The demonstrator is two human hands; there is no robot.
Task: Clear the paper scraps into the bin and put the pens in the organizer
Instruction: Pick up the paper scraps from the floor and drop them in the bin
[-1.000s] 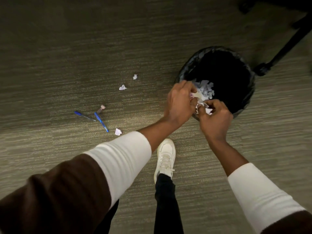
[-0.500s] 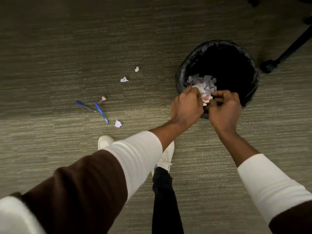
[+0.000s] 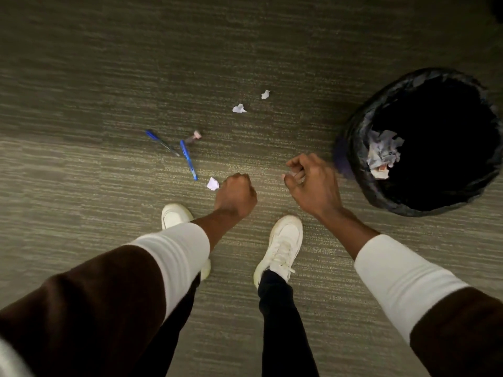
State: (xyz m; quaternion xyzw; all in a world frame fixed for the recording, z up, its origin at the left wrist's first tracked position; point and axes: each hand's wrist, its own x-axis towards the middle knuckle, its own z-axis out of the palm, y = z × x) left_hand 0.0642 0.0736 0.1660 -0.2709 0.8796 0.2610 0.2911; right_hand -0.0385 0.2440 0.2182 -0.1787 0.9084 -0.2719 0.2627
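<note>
Left hand (image 3: 236, 195) is curled shut, apparently empty, with the nearest paper scrap (image 3: 212, 183) just beside its knuckles, leftward. Right hand (image 3: 313, 183), fingers loosely curled, sits farther off.

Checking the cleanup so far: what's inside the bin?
The bin holds crumpled paper scraps against its near-left wall. The rest of the inside is dark; anything beneath the scraps is hidden.

Landmark: the round bin with black plastic liner (image 3: 364, 148). Its mouth is open from above; crumpled white paper (image 3: 382, 156) lies inside against its left wall. Left of the bin, grey-green striped carpet (image 3: 81, 77) is unobstructed except three white paper scraps (image 3: 239, 108) and blue pens (image 3: 187, 159).
</note>
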